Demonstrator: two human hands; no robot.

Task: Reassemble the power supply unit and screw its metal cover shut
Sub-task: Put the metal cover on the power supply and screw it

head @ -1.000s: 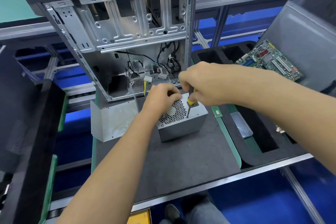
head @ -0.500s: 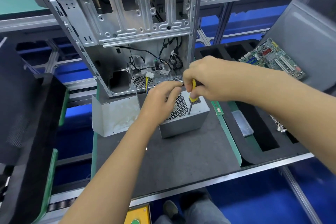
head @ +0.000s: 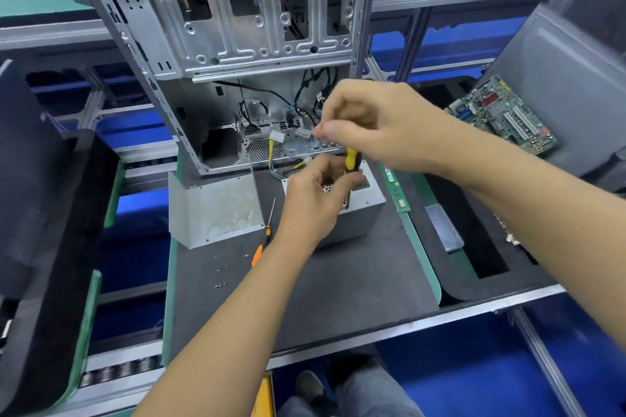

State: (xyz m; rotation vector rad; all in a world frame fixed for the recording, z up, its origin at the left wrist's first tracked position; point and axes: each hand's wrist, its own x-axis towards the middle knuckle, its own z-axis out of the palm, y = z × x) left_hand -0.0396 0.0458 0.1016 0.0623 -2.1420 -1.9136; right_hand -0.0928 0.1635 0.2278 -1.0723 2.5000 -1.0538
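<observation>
Fingers of the right hand (head: 379,127) curl together around the top of a yellow-and-black screwdriver (head: 351,160); the handle emerges below the fist, roughly upright, tip hidden behind the other hand. Fingers of the left hand (head: 313,198) are bent and pinched close at the screwdriver's lower end, over the top face of the power supply unit (head: 364,210); what they pinch cannot be told.

Power supply unit: plain grey sheet-metal box, matte, sharp-edged, with a perforated honeycomb grille partly visible under the left hand. It sits at frame centre on a dark, felt-like work mat (head: 338,281). Long axis runs about 8 to 2 o'clock; grille face up. Yellow and black wires leave it at 11 o'clock toward the open computer case (head: 244,44), a bare stamped-steel frame with embossed ribs and slots.

At 9 o'clock of the unit: a bent metal cover panel (head: 216,210), dull silver, stained, standing on edge. Between them lies a second, orange-handled screwdriver (head: 266,234), thin shaft pointing to 12 o'clock. Small loose screws (head: 220,284) at 7 o'clock. Green memory stick (head: 394,188) at 3 o'clock, label unreadable. Green motherboard (head: 501,115) at 2 o'clock, markings too small to read.
</observation>
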